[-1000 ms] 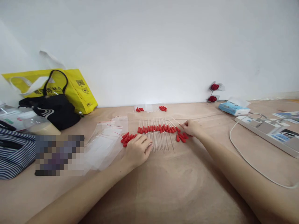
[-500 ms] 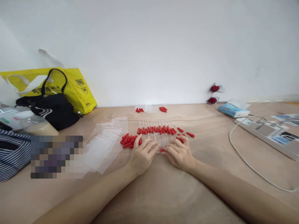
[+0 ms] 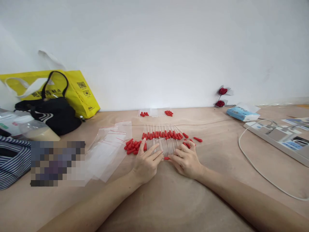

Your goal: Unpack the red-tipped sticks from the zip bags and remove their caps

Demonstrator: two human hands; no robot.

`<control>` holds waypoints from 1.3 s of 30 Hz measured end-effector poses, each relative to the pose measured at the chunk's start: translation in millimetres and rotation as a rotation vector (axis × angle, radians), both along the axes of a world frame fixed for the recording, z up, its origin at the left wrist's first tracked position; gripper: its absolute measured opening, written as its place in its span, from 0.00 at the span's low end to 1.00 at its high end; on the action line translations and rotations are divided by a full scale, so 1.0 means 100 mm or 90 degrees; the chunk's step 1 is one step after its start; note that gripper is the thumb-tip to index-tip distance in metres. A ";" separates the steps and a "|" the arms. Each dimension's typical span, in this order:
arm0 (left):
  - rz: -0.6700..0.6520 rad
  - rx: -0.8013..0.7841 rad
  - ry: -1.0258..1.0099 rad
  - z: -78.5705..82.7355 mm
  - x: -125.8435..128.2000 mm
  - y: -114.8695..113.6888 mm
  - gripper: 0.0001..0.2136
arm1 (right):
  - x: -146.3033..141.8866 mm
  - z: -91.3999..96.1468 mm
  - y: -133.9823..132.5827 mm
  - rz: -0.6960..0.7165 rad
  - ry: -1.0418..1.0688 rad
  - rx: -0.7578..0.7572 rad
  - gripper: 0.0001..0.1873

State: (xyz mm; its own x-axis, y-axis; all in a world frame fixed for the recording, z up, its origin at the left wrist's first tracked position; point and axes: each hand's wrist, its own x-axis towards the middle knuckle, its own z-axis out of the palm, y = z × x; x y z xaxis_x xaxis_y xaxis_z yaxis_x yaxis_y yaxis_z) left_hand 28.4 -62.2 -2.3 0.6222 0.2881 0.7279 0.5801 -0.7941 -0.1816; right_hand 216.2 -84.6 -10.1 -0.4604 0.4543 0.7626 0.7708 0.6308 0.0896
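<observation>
A red rubber dropper bulb (image 3: 166, 158) lies level between my hands, its right end pinched by my right hand (image 3: 187, 161). My left hand (image 3: 147, 163) has its fingers bent together at the bulb's left end; a thin clear tube seems to be in them, mostly hidden. Clear glass tubes (image 3: 169, 146) lie side by side under and beyond my fingertips. Behind them runs a row of droppers with red bulbs (image 3: 159, 134), tubes pointing away. Loose red bulbs (image 3: 131, 146) are heaped left of my left hand. A few more bulbs (image 3: 198, 139) lie beyond my right hand.
Clear zip bags (image 3: 106, 154) are spread at the left. Against the wall is a bag (image 3: 155, 112) with red bulbs at both ends. Yellow (image 3: 84, 83) and black bags (image 3: 60, 116) stand back left. A tissue pack (image 3: 242, 113) and power strip (image 3: 272, 135) sit right.
Both hands and the red bulb have shifted very slightly toward me. The bulb shows a little more clearly between the fingertips; the rows of tubes and droppers look the same.
</observation>
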 end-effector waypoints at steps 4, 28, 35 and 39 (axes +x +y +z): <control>-0.006 0.003 -0.003 0.00 -0.01 0.00 0.09 | 0.01 0.00 -0.01 0.017 0.001 0.000 0.07; 0.070 -0.393 -0.151 0.38 -0.01 0.10 0.09 | 0.48 0.05 0.28 -0.285 0.306 -0.210 0.13; 0.164 -0.677 -0.094 0.46 0.28 0.53 0.08 | 0.83 0.11 0.44 -0.474 0.364 -0.384 0.17; 0.217 -0.595 -0.035 0.38 0.46 0.58 0.05 | 0.80 0.09 0.40 -0.479 0.252 -0.424 0.17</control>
